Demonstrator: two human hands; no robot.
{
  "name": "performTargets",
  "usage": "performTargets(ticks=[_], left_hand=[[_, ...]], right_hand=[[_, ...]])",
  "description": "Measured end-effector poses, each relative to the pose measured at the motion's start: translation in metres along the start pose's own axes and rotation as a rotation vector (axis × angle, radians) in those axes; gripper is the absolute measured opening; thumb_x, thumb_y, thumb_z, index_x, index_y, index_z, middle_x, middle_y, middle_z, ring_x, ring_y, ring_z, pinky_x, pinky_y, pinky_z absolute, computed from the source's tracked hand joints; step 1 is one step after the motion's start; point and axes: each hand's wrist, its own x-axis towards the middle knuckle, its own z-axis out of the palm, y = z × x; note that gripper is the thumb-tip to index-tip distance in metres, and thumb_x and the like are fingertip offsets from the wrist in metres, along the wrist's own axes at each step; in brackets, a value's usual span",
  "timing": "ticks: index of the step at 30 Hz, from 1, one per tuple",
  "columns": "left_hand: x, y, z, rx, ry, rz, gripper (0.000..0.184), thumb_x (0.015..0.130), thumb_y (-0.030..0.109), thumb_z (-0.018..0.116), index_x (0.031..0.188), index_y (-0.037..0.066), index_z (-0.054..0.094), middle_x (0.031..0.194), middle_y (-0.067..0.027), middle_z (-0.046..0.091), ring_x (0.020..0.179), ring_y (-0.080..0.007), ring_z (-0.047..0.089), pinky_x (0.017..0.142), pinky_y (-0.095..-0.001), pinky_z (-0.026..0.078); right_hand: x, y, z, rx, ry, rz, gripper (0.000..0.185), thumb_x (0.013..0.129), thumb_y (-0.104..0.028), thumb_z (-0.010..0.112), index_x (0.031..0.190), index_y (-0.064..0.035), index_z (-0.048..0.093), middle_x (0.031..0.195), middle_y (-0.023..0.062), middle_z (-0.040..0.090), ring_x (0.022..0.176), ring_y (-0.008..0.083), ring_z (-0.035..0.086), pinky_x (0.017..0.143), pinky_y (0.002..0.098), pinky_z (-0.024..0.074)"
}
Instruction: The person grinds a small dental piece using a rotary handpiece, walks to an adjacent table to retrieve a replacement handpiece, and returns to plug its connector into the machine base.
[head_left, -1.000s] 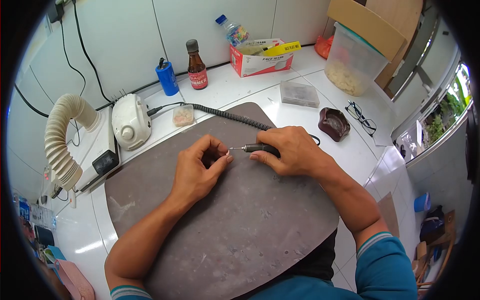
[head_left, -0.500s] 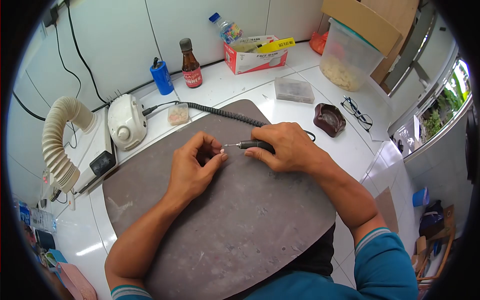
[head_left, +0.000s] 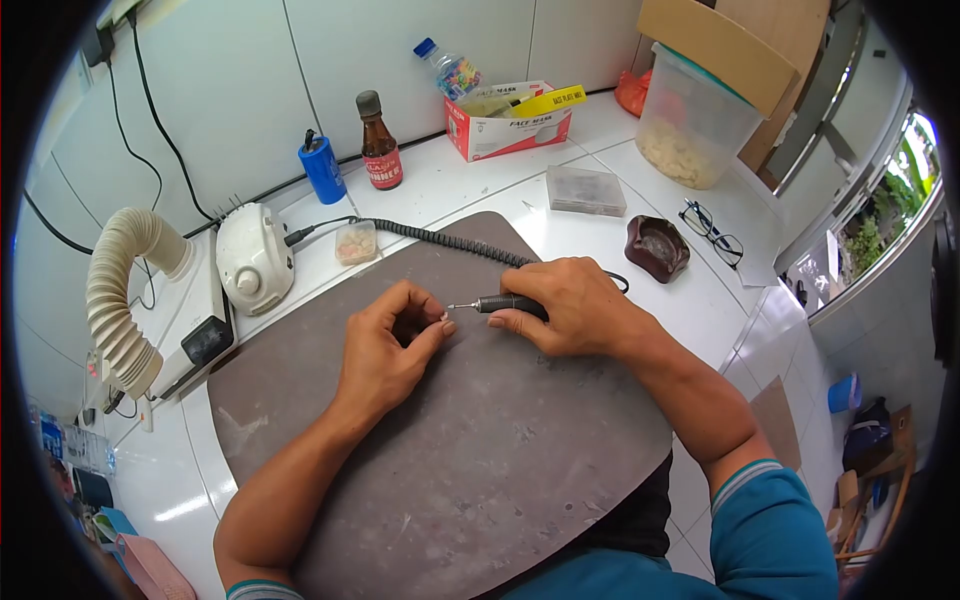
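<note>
Between the thumb and fingertips of my left hand (head_left: pixel 385 350) is a small pale piece (head_left: pixel 445 317), too small to identify and mostly covered by the fingers. My right hand (head_left: pixel 585 305) grips a black rotary handpiece (head_left: pixel 512 304), pointing left. Its thin metal bit (head_left: pixel 462 306) reaches close to the pale piece; whether they touch I cannot tell. Both hands are over a worn brown mat (head_left: pixel 470 450). A coiled black cord (head_left: pixel 440 238) runs behind them to a white motor unit (head_left: pixel 253 262) with a dial.
Left stands a ribbed hose (head_left: pixel 108 300). Behind the mat are a small tub of pale bits (head_left: pixel 356 243), a blue cylinder (head_left: pixel 322 170), a brown bottle (head_left: pixel 380 150) and a face mask box (head_left: pixel 510 133). Rightward lie a clear case (head_left: pixel 586 190), a dark ashtray (head_left: pixel 657 248) and glasses (head_left: pixel 712 234).
The view has tilted slightly, so the bench and hands appear a little lower. Both hands keep their grips, and the bit stays close to the pale piece.
</note>
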Motion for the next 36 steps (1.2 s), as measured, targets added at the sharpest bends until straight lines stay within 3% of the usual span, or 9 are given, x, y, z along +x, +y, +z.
performTargets(ticks=[36], left_hand=[[-0.0001, 0.0026, -0.0003, 0.013, -0.003, -0.028, 0.018, 0.099, 0.003, 0.086, 0.104, 0.003, 0.069, 0.093, 0.0017, 0.073, 0.085, -0.0038, 0.064, 0.076, -0.0227, 0.052]], right_hand=[[0.0007, 0.0001, 0.0011, -0.020, -0.021, 0.004, 0.042, 0.106, -0.048, 0.074, 0.102, -0.0061, 0.070, 0.087, 0.0154, 0.074, 0.087, 0.0415, 0.074, 0.075, 0.0536, 0.0557]])
